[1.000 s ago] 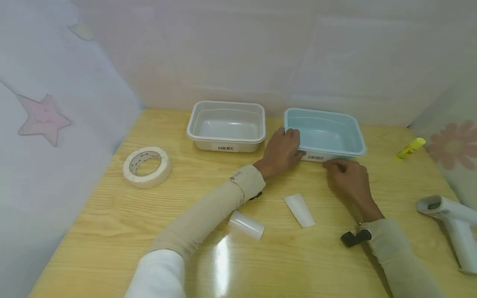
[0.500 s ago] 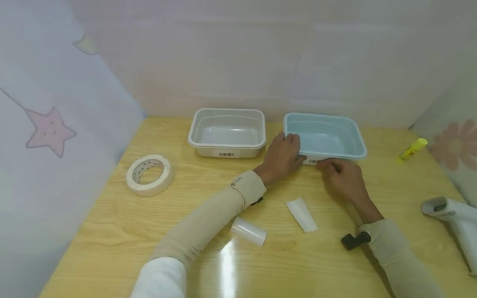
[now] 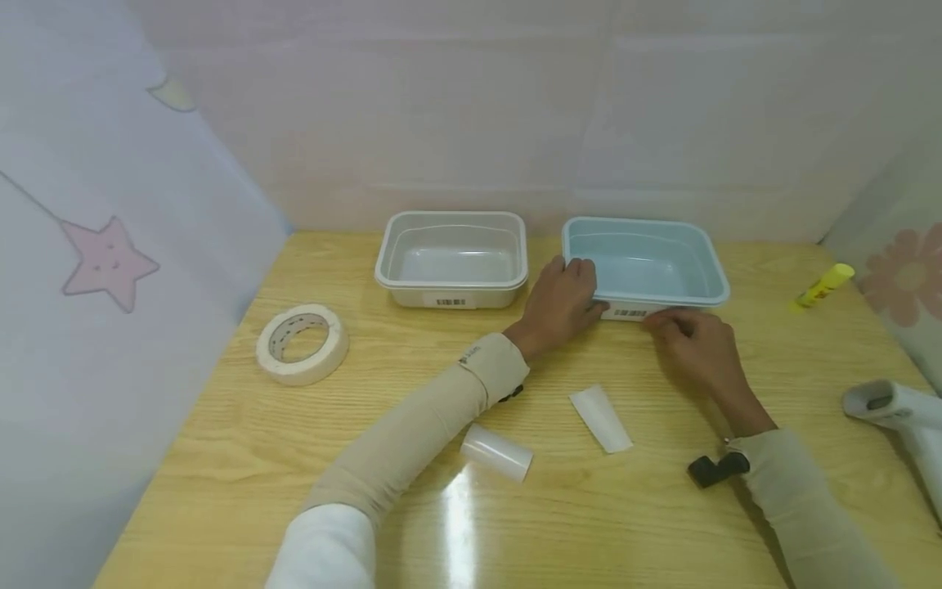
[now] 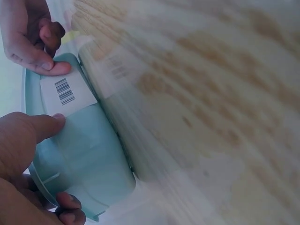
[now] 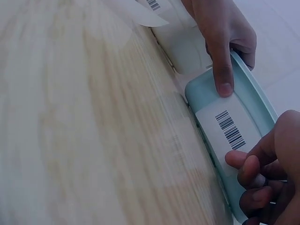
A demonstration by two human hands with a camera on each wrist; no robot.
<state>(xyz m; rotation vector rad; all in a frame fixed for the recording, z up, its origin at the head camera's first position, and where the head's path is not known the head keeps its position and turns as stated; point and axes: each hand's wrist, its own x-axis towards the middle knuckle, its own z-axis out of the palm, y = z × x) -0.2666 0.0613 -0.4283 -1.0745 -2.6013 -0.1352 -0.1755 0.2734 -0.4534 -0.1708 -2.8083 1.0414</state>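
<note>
Head view: high up, looking forward and down over the whole wooden table (image 3: 243, 458), far enough to take in both arms, the blue tub (image 3: 646, 263), the clear tub (image 3: 450, 258) and the tape roll (image 3: 302, 343).

Left wrist view: very close and low beside the blue tub (image 4: 89, 159), tipped sideways, facing its near wall and the barcode label (image 4: 66, 93), with blurry table (image 4: 225, 117) filling the rest.

Right wrist view: also very close and low, facing the same wall from the other side, barcode label (image 5: 228, 129) in the middle.

Shared by all three: the blue tub's near wall, its label, and fingers of both hands.
</note>
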